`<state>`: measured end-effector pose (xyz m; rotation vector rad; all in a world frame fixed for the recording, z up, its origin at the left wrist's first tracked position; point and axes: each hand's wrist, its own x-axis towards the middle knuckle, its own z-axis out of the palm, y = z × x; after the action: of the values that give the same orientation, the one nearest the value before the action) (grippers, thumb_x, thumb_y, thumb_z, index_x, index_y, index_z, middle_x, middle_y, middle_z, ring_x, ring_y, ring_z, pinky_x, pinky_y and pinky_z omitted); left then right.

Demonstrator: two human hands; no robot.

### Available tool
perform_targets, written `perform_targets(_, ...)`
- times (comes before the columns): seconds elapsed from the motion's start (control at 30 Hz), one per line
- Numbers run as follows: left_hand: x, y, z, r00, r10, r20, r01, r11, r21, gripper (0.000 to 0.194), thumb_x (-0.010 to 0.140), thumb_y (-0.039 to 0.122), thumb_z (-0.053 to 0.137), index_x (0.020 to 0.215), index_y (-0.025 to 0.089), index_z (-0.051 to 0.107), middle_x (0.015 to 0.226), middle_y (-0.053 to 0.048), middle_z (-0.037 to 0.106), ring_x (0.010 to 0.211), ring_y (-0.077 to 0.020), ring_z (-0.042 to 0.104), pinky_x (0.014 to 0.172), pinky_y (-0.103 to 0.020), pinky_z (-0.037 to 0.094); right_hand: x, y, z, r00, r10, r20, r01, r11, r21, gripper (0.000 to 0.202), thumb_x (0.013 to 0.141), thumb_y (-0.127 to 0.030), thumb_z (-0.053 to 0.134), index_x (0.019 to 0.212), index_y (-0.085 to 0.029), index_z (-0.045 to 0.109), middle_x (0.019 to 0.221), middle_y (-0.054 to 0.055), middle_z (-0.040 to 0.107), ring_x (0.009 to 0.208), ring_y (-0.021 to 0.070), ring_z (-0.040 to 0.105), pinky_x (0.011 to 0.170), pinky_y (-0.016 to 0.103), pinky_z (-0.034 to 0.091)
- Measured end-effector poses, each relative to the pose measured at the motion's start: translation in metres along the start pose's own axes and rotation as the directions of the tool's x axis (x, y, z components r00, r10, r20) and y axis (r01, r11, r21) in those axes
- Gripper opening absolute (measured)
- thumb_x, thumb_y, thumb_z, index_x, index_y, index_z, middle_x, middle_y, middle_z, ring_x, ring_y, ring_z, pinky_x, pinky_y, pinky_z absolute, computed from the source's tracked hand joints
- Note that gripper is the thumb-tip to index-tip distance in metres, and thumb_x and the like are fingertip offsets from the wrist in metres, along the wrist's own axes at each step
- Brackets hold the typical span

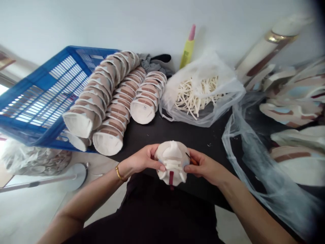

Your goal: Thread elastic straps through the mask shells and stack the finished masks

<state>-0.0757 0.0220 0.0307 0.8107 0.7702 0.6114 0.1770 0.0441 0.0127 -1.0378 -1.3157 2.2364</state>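
Note:
Between both hands is a white and beige shoe upper [172, 154], with pale strips across its middle and a dark red tab at the end nearest me. My left hand [149, 159] grips its left side, thumb on top. On the right side, my right hand [203, 166] pinches the edge with the thumb in front. A small orange-handled tool with a thin dark tip [193, 161] is also held in my right hand; the kind of tip is too small to tell. Beyond the hands, a clear plastic bag [228, 91] holds many cream elastic strips [195, 98].
Nested rows of shoe uppers [111, 132] stand on the black table [142, 135] at left, beside a blue crate [33, 98]. More uppers [297, 156] lie at right behind loose plastic [251, 145]. A yellow bottle with pink cap [187, 52] stands by the wall.

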Motion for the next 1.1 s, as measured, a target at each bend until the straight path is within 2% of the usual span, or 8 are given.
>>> perform_targets(0.1, -0.022, 0.016, -0.011, 0.981, 0.179, 0.079, -0.196, 0.895, 0.4, 0.027, 0.08, 0.03, 0.078, 0.101, 0.016, 0.07, 0.091, -0.007, 0.074, 0.082, -0.0202, 0.07, 0.08, -0.032, 0.054, 0.01, -0.008, 0.009, 0.982, -0.103, 0.157, 0.136, 0.967, -0.216, 0.037, 0.079, -0.034, 0.077, 0.112, -0.022, 0.068, 0.096, 0.001, 0.069, 0.085, 0.0161, 0.066, 0.075, 0.025, 0.054)
perform_targets(0.17, -0.039, 0.031, -0.02, 0.927, 0.324, 0.189, -0.356, 0.603, 0.714, 0.012, 0.091, 0.02, 0.063, 0.101, 0.018, 0.07, 0.099, -0.007, 0.075, 0.095, -0.0194, 0.07, 0.098, -0.036, 0.048, 0.022, -0.015, 0.015, 0.939, -0.223, 0.264, 0.322, 0.84, -0.437, 0.02, 0.089, -0.027, 0.066, 0.107, -0.022, 0.072, 0.102, 0.005, 0.072, 0.096, 0.0191, 0.068, 0.086, 0.029, 0.054)
perform_targets(0.27, -0.059, 0.05, -0.034, 0.86, 0.423, 0.286, -0.348, 0.076, 0.934, 0.03, 0.094, 0.004, 0.047, 0.107, 0.021, 0.068, 0.112, -0.006, 0.075, 0.111, -0.018, 0.065, 0.112, -0.041, 0.036, 0.051, -0.026, 0.021, 0.745, -0.531, 0.403, 0.618, 0.323, -0.717, 0.033, 0.096, -0.014, 0.047, 0.114, -0.024, 0.073, 0.117, 0.007, 0.071, 0.101, 0.017, 0.07, 0.088, 0.026, 0.054)
perform_targets(0.37, -0.065, 0.058, -0.052, 0.833, 0.467, 0.296, -0.194, -0.255, 0.947, 0.028, 0.096, 0.006, 0.044, 0.112, 0.017, 0.065, 0.125, -0.01, 0.07, 0.127, -0.0225, 0.056, 0.111, -0.041, 0.04, 0.093, -0.039, 0.022, 0.476, -0.662, 0.579, 0.578, -0.261, -0.773, 0.037, 0.098, -0.009, 0.044, 0.123, -0.02, 0.069, 0.123, 0.01, 0.07, 0.097, 0.0184, 0.07, 0.085, 0.029, 0.056)
perform_targets(0.47, -0.056, 0.062, -0.071, 0.822, 0.497, 0.278, -0.055, -0.416, 0.908, 0.026, 0.099, 0.009, 0.043, 0.114, 0.01, 0.063, 0.132, -0.016, 0.064, 0.141, -0.0259, 0.045, 0.114, -0.04, 0.042, 0.138, -0.053, 0.016, 0.375, -0.64, 0.671, 0.478, -0.487, -0.731, 0.032, 0.098, -0.01, 0.048, 0.122, -0.015, 0.069, 0.12, 0.012, 0.071, 0.093, 0.0205, 0.068, 0.08, 0.03, 0.057)
perform_targets(0.63, -0.03, 0.067, -0.1, 0.857, 0.475, 0.2, 0.084, -0.511, 0.856, 0.028, 0.099, 0.009, 0.044, 0.119, 0.008, 0.064, 0.141, -0.015, 0.059, 0.149, -0.0254, 0.032, 0.118, -0.035, 0.04, 0.185, -0.061, 0.002, 0.392, -0.632, 0.668, 0.399, -0.538, -0.743, 0.033, 0.097, -0.007, 0.048, 0.12, -0.014, 0.07, 0.119, 0.012, 0.07, 0.102, 0.0211, 0.067, 0.081, 0.028, 0.058)
perform_targets(0.83, -0.008, 0.056, -0.111, 0.83, 0.517, 0.209, 0.183, -0.606, 0.774, 0.034, 0.101, 0.013, 0.042, 0.125, 0.003, 0.063, 0.147, -0.016, 0.053, 0.152, -0.0286, 0.024, 0.124, -0.037, 0.029, 0.188, -0.043, 0.005, 0.388, -0.699, 0.6, 0.218, -0.563, -0.797, 0.036, 0.097, -0.01, 0.049, 0.128, -0.013, 0.067, 0.128, 0.015, 0.067, 0.102, 0.0257, 0.065, 0.086, 0.036, 0.057)
perform_targets(1.1, 0.014, 0.032, -0.108, 0.824, 0.558, 0.098, 0.326, -0.609, 0.723, 0.043, 0.1, 0.015, 0.038, 0.137, 0.001, 0.055, 0.155, -0.019, 0.043, 0.149, -0.0322, 0.03, 0.119, -0.045, 0.033, 0.201, -0.028, 0.006, 0.569, -0.687, 0.451, 0.117, -0.476, -0.872, 0.044, 0.095, -0.008, 0.05, 0.135, -0.017, 0.063, 0.135, 0.015, 0.063, 0.105, 0.0268, 0.064, 0.086, 0.038, 0.058)
